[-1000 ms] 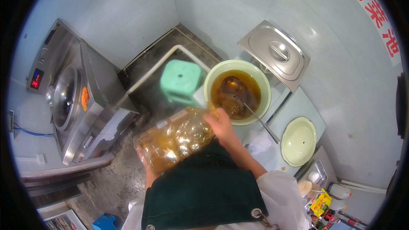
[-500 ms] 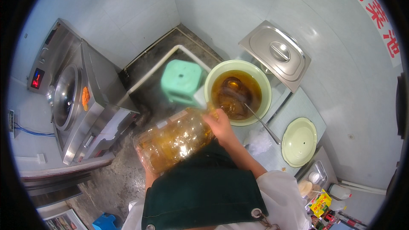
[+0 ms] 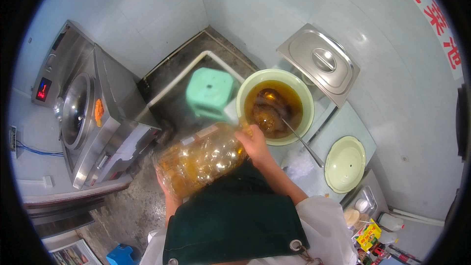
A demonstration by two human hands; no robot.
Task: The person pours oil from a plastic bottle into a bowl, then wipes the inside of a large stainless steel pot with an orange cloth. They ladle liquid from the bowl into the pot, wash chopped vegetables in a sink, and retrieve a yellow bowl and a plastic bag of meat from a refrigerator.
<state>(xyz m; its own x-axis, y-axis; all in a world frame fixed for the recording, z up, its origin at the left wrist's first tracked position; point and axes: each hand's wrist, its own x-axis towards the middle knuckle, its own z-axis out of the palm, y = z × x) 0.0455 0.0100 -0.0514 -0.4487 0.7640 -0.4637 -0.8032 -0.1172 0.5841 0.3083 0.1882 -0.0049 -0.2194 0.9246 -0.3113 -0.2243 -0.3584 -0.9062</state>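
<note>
A large clear plastic jug (image 3: 203,159) with amber liquid in it lies tilted across the front of me, its neck pointing at the basin. My right hand (image 3: 254,145) is wrapped round the jug near its neck. At the jug's bottom end, my left hand (image 3: 169,192) supports it from below; the jug and my apron hide most of its fingers. Just beyond the neck stands a pale green basin (image 3: 309,113) filled with brown-amber liquid (image 3: 294,103). The long handle of a metal utensil (image 3: 306,146) leans out over the basin's rim; its other end is under the liquid.
A mint-green stool (image 3: 210,91) stands left of the basin. At left is a steel cooker with a wok (image 3: 76,113) and an orange cloth (image 3: 99,113). A steel lidded pan (image 3: 321,61), a pale green lid (image 3: 345,163), a clear plastic bag (image 3: 298,164) and packages sit to the right.
Both hands keep their hold on the jug, which has shifted only slightly. The liquid's surface in the basin looks more rippled near the jug's neck.
</note>
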